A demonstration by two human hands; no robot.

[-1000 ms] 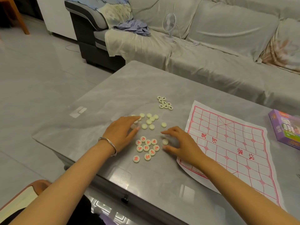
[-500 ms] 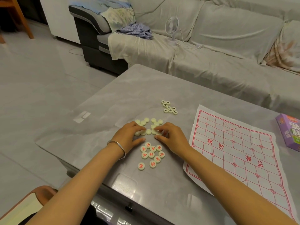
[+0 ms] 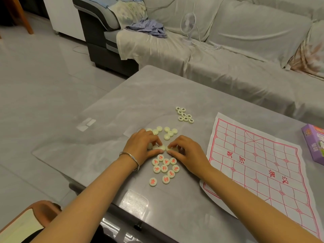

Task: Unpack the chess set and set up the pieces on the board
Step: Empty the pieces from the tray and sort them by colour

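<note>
Round cream chess pieces lie in three loose groups on the grey table. Several red-marked pieces sit face up nearest me. Several black-marked pieces lie farther back. Blank, face-down pieces lie between them. My left hand pinches a face-down piece with thumb and forefinger. My right hand pinches another piece right beside it; the fingertips of both hands nearly meet. The paper board, white with a red grid, lies flat to the right with no pieces on it.
A purple box lies at the table's right edge beyond the board. A cloth-covered sofa runs behind the table, with a small white fan and crumpled clothes on it. Grey floor tiles lie to the left.
Both hands have moved in toward each other over the blank pieces, from spread apart to fingertips nearly meeting. Each has closed on a face-down piece. The view has shifted slightly.
</note>
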